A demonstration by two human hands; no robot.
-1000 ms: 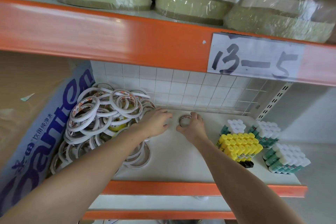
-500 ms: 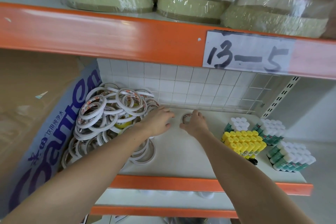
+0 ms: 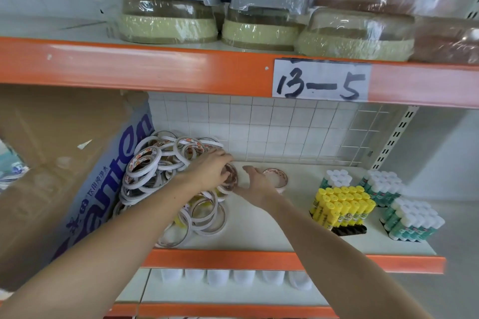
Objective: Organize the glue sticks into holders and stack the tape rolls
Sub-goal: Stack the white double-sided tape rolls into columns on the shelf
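A loose heap of thin white tape rolls (image 3: 166,171) fills the left half of the white shelf (image 3: 280,225). My left hand (image 3: 210,171) grips one tape roll (image 3: 231,179) held on edge at the heap's right side. My right hand (image 3: 255,184) reaches towards that roll, fingers spread, just left of a small stack of tape rolls (image 3: 276,178) lying flat near the back. Yellow-capped glue sticks (image 3: 342,206) stand in a black holder (image 3: 350,230) on the right. White-capped green glue sticks (image 3: 412,220) stand in blocks beside them.
A cardboard box with blue lettering (image 3: 98,189) leans against the shelf's left end. A white wire grid (image 3: 285,132) backs the shelf. An orange beam with a "13-5" label (image 3: 321,79) runs overhead, with wrapped goods (image 3: 259,33) above it.
My left hand lifted a tape roll off the heap and holds it on edge. My right hand left the flat stack and moved left towards that roll. The camera tilted up.
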